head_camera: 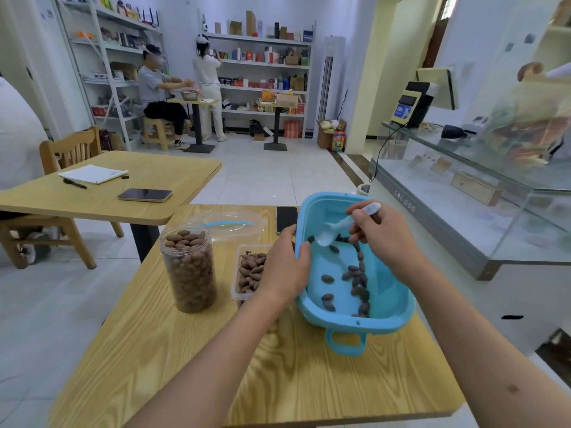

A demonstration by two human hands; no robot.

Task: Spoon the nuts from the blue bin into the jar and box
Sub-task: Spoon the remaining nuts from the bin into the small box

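Nuts (358, 281) could spill from the tilted blue bin (398, 307) if the left hand (285, 270), gripping its rim, slips while the right hand (384, 239), pinching the spoon (332, 231), scoops.

Left hand (285, 270) grips the tilted blue bin (387, 325); right hand (381, 237) holds a spoon (332, 231) over the nuts (358, 281).

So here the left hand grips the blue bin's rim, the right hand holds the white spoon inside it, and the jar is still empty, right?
Not quite. The head view shows the jar nearly full of nuts. The rest stands: the left hand grips the blue bin rim, and the right hand holds the white spoon inside it.
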